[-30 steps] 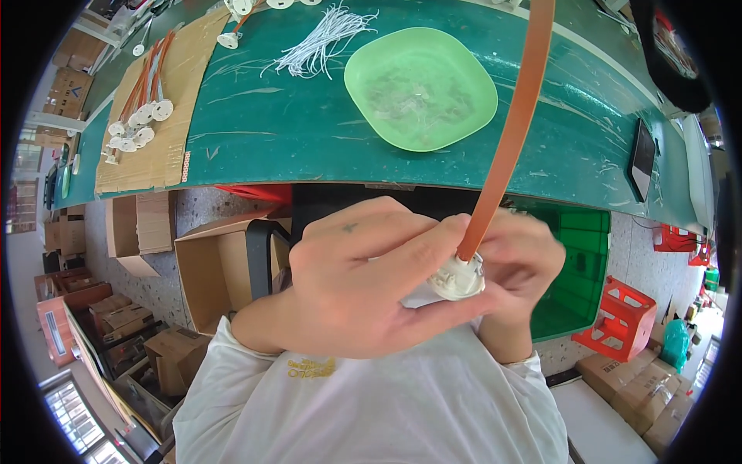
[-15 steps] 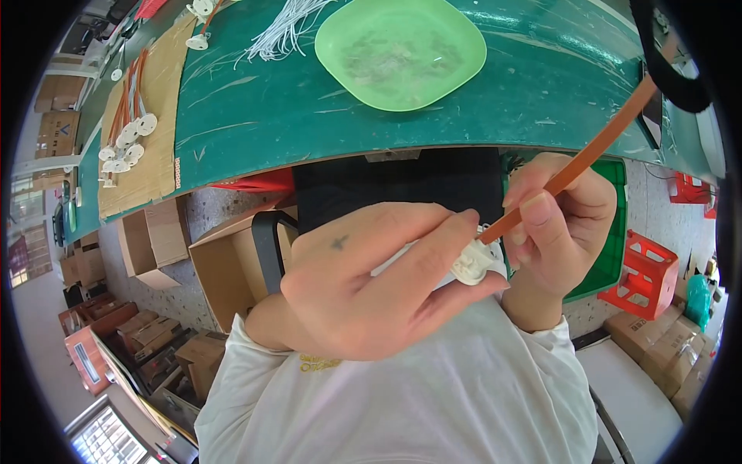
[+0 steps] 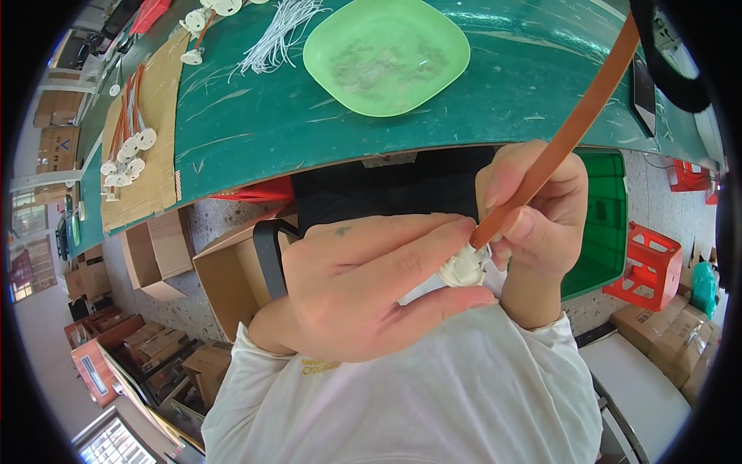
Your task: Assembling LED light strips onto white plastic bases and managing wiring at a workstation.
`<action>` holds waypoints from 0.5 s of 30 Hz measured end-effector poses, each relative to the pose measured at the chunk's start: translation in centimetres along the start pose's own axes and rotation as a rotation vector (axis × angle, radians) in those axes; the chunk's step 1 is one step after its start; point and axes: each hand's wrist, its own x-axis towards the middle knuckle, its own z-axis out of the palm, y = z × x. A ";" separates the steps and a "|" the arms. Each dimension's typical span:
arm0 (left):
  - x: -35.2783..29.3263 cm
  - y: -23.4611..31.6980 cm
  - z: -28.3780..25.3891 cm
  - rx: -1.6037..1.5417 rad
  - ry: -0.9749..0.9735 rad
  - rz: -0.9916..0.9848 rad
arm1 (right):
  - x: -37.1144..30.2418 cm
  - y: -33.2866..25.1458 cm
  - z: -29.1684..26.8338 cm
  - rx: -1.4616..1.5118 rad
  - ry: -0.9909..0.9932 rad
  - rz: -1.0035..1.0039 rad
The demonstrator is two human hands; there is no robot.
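Observation:
My left hand (image 3: 371, 282) grips a small white round plastic fitting (image 3: 462, 268) between thumb and fingers, in front of my chest. To its right, my right hand (image 3: 545, 213) is closed on an orange-brown flat sleeve (image 3: 576, 127), pinched close to its lower end. That end meets the fitting at its upper edge; whether it goes inside cannot be seen. From there the sleeve rises to the upper right, over the table. Similar white fittings (image 3: 133, 153) with orange-brown and whitish leads lie on a cardboard sheet (image 3: 162, 116) at the left.
A green dish (image 3: 386, 104) with small scraps stands on the green table (image 3: 247, 139). Beside it lies a bundle of thin white wires (image 3: 278, 35). A dark flat device (image 3: 643, 97) is at the right. Below are a green bin (image 3: 607, 224), a red stool (image 3: 645, 267) and open cartons (image 3: 224, 271).
My right hand has shifted left, and the sleeve now stands steeper. The white fitting has moved slightly left in my left hand's grip. My view has shifted a little.

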 end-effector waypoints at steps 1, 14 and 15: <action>0.0 -0.1 0.2 0.000 -0.002 0.004 | 0.0 0.0 0.0 0.008 0.006 0.004; -0.7 -1.5 0.2 -0.525 -0.121 -0.217 | 0.0 -0.4 1.4 -0.233 0.118 -0.035; -0.8 -1.7 0.0 -0.698 -0.180 -0.272 | 0.0 -0.3 1.2 -0.224 0.131 0.020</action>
